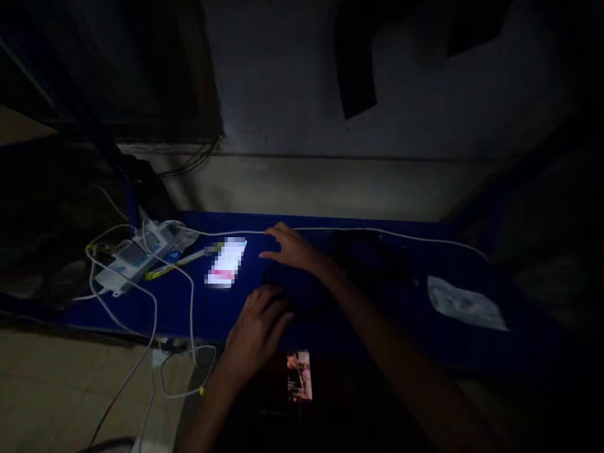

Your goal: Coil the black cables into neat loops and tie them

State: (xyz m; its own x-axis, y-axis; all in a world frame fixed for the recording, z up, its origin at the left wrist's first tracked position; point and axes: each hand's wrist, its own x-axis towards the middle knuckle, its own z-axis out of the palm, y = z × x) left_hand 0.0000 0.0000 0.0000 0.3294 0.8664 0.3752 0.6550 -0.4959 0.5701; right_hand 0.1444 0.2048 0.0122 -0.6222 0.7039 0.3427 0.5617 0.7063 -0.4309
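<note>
My right hand (295, 250) reaches over the blue table (212, 318), its thumb and fingers apart with a gap between them. Nearer to me is my left hand (258, 324), its fingers curled down and the thumb close to them. What they close on, if anything, is lost in the dark. A dark, thin loop, perhaps a cord, faintly shows between the two hands. Left of my right hand lies a phone (229, 261) with a bright, blurred-out screen. A white cable (340, 229) runs along the back of the table, just beyond my right fingertips.
At the left, a white power strip (113, 277) lies among tangled white cables (155, 308), beside a yellow-edged strip (177, 263). A crumpled pale packet (465, 303) lies at the right. Below my hands glows a small coloured picture (299, 376). A wall stands behind.
</note>
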